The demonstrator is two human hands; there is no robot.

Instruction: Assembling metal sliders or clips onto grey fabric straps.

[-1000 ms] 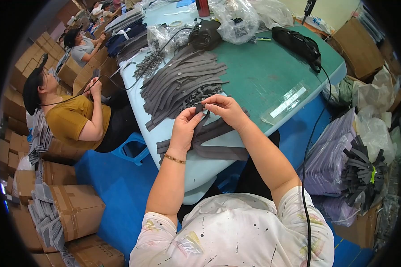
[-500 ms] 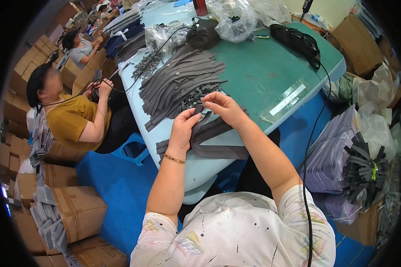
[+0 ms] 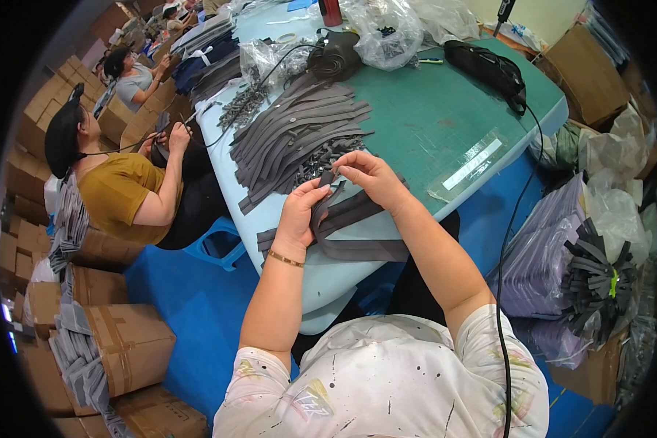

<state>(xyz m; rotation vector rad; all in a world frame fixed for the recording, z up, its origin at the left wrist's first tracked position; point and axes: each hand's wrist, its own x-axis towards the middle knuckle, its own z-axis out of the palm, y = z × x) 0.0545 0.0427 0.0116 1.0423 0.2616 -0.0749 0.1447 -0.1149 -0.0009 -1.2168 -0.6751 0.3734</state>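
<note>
My left hand (image 3: pixel 301 212) is closed on a dark grey fabric strap (image 3: pixel 328 177). The strap's end sticks up past the thumb, and its length curves down to the table beside the wrist. At that end, my right hand (image 3: pixel 370 179) pinches thumb and forefinger together; whatever lies between them is too small to make out. Just beyond the hands is a heap of small dark pieces (image 3: pixel 327 155). A wide pile of grey straps (image 3: pixel 285 131) lies behind it to the left. More straps (image 3: pixel 365 250) rest under and beside my hands, near the table's front edge.
The table (image 3: pixel 299 281) carries a green cutting mat (image 3: pixel 423 109), clear plastic bags (image 3: pixel 383 33), a black pouch (image 3: pixel 485 69) and a red cup (image 3: pixel 329 12). A co-worker (image 3: pixel 124 182) sits at left. Cartons (image 3: pixel 128 343) stand lower left; wrapped purple stacks (image 3: pixel 536 255) stand at right.
My hands and the strap stay almost in place, with only slight finger movement. The co-worker at left has turned their head away and shifted their hands a little.
</note>
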